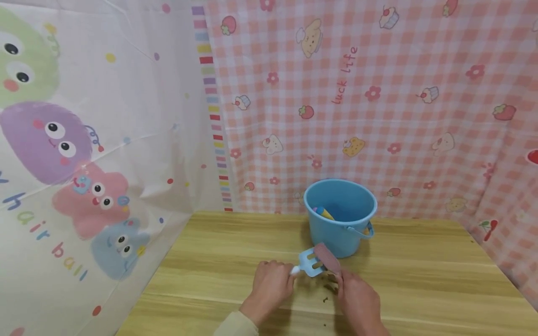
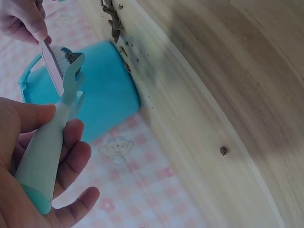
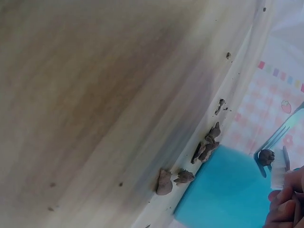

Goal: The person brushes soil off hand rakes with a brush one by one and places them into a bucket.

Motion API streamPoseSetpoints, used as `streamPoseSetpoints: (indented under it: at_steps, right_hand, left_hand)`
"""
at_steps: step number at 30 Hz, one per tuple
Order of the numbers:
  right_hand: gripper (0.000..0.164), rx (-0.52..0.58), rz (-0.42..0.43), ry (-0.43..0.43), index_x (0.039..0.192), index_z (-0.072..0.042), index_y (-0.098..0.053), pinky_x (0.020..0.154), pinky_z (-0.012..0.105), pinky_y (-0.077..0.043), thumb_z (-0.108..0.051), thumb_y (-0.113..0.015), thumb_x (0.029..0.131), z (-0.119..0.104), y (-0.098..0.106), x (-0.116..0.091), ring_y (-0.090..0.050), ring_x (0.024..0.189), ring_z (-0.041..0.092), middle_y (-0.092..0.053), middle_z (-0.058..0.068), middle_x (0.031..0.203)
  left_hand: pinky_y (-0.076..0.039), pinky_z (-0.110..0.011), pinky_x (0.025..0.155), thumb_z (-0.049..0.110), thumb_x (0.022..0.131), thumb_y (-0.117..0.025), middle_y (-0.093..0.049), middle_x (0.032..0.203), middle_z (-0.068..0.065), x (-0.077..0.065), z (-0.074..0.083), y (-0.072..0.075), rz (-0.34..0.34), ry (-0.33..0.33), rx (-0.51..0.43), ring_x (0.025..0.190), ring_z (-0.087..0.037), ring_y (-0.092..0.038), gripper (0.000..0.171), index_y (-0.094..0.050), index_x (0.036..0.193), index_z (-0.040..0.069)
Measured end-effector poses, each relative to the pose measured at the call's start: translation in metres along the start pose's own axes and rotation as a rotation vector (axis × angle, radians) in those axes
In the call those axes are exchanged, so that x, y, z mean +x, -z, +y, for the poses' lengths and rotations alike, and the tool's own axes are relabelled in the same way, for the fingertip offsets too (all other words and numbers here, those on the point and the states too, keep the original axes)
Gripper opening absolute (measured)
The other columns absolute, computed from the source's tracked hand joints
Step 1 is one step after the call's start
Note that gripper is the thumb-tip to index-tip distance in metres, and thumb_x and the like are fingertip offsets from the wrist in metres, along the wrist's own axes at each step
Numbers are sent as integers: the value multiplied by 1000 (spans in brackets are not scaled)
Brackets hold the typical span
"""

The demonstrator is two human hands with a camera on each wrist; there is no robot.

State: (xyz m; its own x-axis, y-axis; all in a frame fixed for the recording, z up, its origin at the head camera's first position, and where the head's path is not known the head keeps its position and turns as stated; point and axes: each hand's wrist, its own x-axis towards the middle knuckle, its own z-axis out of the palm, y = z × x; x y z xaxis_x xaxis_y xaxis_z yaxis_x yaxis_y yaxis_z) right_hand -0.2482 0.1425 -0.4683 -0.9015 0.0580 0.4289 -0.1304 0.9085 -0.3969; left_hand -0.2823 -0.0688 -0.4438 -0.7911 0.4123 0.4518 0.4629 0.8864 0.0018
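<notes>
My left hand (image 1: 272, 282) grips the handle of a light-blue toy garden fork (image 1: 311, 262). The pale green-white handle lies across its fingers in the left wrist view. A small pink brush (image 1: 327, 257) with white bristles is pinched in my right hand (image 1: 360, 298). Brush and fork meet above the table, close in front of the blue bucket (image 1: 332, 238). Between bristles and tines sits a dark brown lump (image 3: 266, 156). Below them, several brown crumbly clumps (image 3: 207, 148) lie on the wood near the bucket's base.
Inside the bucket lies a yellow-and-blue object (image 1: 323, 213), mostly hidden by the rim. Small crumbs (image 2: 223, 150) are scattered over the wooden table (image 1: 218, 252). A pink checked cloth (image 1: 286, 93) hangs behind, and a white printed cloth (image 1: 168, 93) at the left.
</notes>
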Motion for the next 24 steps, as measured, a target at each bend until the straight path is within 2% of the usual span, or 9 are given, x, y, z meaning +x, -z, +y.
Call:
streamPoseSetpoints:
  at_steps: [6,11,18,24]
  right_hand:
    - [20,17,33,-20,107,-2,-69,50,50,-49,-16,-62,96,5,1,-1,-65,66,37,-67,15,83]
    - [14,50,53,-40,100,-5,-68,51,53,-48,-17,-64,95,4,3,0,-66,69,39,-67,14,81]
    - [22,53,-89,85,110,-1,-70,61,48,-54,-16,-66,95,-6,3,-3,-69,77,33,-71,11,90]
    - [19,19,-49,55,106,0,-70,57,49,-52,-14,-65,94,-2,1,-8,-68,71,34,-70,12,86]
  left_hand:
    - [-40,-32,56,28,87,-70,-50,53,8,0,-2,1,-19,15,-21,53,-14,-54,39,-45,58,21]
    - [-39,-31,53,26,86,-71,-46,51,10,-1,-4,1,-22,30,-45,49,-11,-49,40,-43,57,22]
    - [-39,-31,54,24,84,-69,-50,52,7,1,-6,0,-11,36,-42,50,-14,-52,34,-47,59,20]
    - [-41,-33,58,25,86,-69,-50,53,8,2,-9,4,-21,69,-33,52,-13,-52,34,-48,59,20]
